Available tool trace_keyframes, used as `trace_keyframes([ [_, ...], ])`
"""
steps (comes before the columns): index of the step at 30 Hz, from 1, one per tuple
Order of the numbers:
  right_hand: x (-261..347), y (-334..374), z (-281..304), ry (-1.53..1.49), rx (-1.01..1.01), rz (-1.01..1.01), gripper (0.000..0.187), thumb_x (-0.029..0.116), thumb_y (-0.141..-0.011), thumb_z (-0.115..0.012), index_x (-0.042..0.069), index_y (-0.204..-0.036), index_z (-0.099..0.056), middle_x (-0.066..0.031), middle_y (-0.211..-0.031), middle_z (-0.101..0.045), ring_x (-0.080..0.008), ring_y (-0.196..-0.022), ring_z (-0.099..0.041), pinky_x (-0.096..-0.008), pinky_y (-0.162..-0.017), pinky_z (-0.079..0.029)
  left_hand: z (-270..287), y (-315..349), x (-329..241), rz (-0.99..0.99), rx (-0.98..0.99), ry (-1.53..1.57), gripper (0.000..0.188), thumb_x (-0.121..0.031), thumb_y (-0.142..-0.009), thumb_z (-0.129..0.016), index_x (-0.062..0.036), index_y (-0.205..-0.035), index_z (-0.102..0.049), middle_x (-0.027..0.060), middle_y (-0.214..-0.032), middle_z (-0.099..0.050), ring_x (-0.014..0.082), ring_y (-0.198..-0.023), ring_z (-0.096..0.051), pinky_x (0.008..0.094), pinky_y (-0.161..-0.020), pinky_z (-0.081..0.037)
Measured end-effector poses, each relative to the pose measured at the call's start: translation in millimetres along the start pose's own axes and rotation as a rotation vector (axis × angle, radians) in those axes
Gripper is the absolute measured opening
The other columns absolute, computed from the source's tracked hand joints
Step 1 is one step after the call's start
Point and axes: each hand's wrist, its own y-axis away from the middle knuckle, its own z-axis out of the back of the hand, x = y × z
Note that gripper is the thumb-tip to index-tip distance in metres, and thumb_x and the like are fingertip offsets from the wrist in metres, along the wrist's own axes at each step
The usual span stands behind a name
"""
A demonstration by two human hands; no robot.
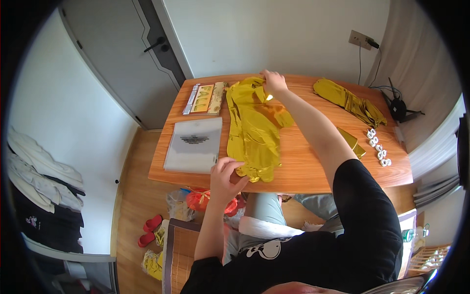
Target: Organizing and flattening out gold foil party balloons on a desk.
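Observation:
A flat, uninflated gold foil balloon (253,132) lies lengthwise on the wooden table in front of me, its surface creased. My right hand (275,83) reaches to its far end, fingers closed on the foil edge there. At the near left end is my left hand (227,180), thumb and forefinger apart beside the foil's edge. Left of the balloon lies a clear plastic sleeve (193,152) with dark print, and behind that a printed package (204,99) in yellow and beige.
On the wooden table (306,169), a second folded gold foil balloon (347,102) lies far right. A gold foil piece (351,142) and several white ribbon rolls (379,149) are nearer. A black router (399,108) stands by the curtain. Red slippers (150,231) and bags sit on the floor.

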Motion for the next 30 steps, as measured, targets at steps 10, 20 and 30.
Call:
trace_keyframes([
  [10, -9, 84, 20, 0.242, 0.038, -0.035, 0.071, 0.050, -0.089, -0.069, 0.018, -0.148, -0.045, -0.0137, -0.154, -0.042, -0.0345, -0.146, -0.033, -0.0534, -0.119, -0.030, -21, -8, -22, 0.083, -0.036, -0.330, 0.071, -0.037, -0.078, -0.084, -0.0075, -0.134, -0.053, 0.0243, -0.136, -0.054, 0.0448, -0.123, -0.054, 0.0530, -0.103, -0.042],
  [20, 4, 165, 22, 0.094, 0.425, 0.244, 0.074, 0.064, -0.094, -0.053, 0.017, -0.150, -0.046, -0.0151, -0.155, -0.040, -0.0371, -0.148, -0.030, -0.0580, -0.122, -0.018, -36, -30, 11, 0.327, -0.110, -0.204, 0.061, -0.039, -0.091, -0.071, -0.0047, -0.137, -0.051, 0.0224, -0.131, -0.060, 0.0423, -0.121, -0.055, 0.0526, -0.101, -0.043],
  [30, 45, 145, -6, 0.073, 0.387, 0.139, 0.074, 0.066, -0.095, -0.050, 0.018, -0.151, -0.043, -0.0136, -0.159, -0.037, -0.0363, -0.150, -0.027, -0.0599, -0.121, -0.017, -39, -24, 17, 0.341, -0.024, -0.291, 0.057, -0.039, -0.089, -0.072, -0.0116, -0.136, -0.053, 0.0142, -0.135, -0.059, 0.0379, -0.125, -0.052, 0.0548, -0.102, -0.041],
])
